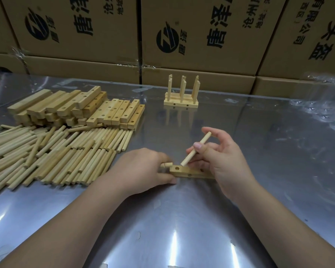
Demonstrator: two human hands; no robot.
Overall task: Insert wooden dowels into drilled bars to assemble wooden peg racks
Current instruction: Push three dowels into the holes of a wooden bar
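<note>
Right grip is clamped on one dowel, with the thumb on top and the fingers under it. That dowel is tilted. Its high end points to the upper right, and its low end sits right at the first hole in the bar. I cannot tell if the tip is in the hole or just over it.

Left grip is curled round some spare dowels. Only their round ends poke out past the fingers. Its thumb lies against the left end of the bar.

The bar lies flat on the shiny surface, in the middle of the frame, between the two grips. It has round holes on top and one small hole on the side that faces us. The right grip covers its right end.

At the left of the frame is a big pile of dowels, lying side by side. Just behind it, in the upper left, is a stack of bars with holes in them.

In the upper middle, well apart from the grips, stands a done rack. Its pegs stick straight up from the bars at the bottom.

Along the top of the frame is a row of brown boxes with black print on them. Crinkly clear plastic lies at the right edge.
</note>
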